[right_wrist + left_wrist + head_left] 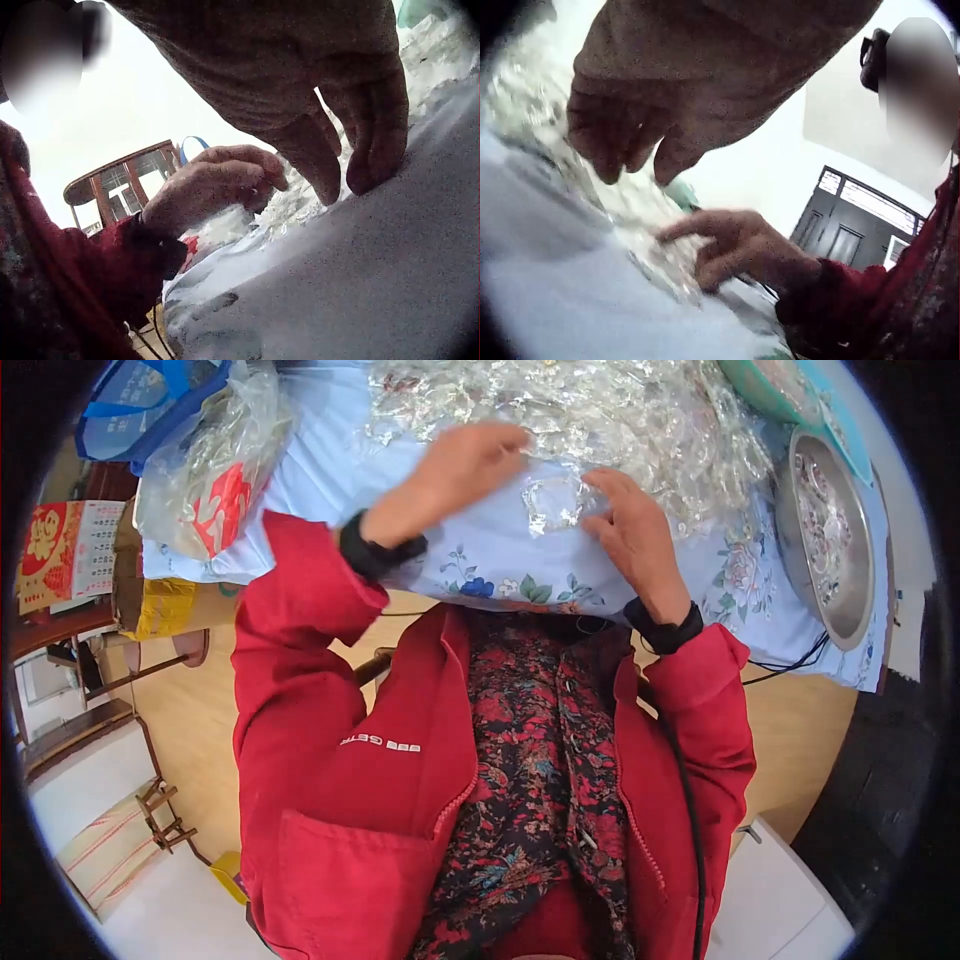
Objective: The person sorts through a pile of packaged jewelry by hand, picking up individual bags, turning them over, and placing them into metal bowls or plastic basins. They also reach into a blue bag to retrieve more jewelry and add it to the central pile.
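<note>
A heap of small clear crinkled plastic pieces (600, 410) covers the far part of a table under a pale blue flowered cloth (500, 555). One flat clear piece (552, 502) lies apart, at the heap's near edge between my hands. My left hand (505, 445) hovers over the heap's edge with fingers loosely curled downward, and nothing shows between them in the left wrist view (641, 161). My right hand (600, 495) rests its fingertips on the cloth beside the lone piece, and the right wrist view (352, 176) shows them pressing down.
A metal bowl (835, 540) holding more clear pieces stands at the right, with a green bowl (770, 385) behind it. A clear bag with red print (215, 480) and a blue bag (140, 400) lie at the left end. A black cable (790, 660) hangs off the near edge.
</note>
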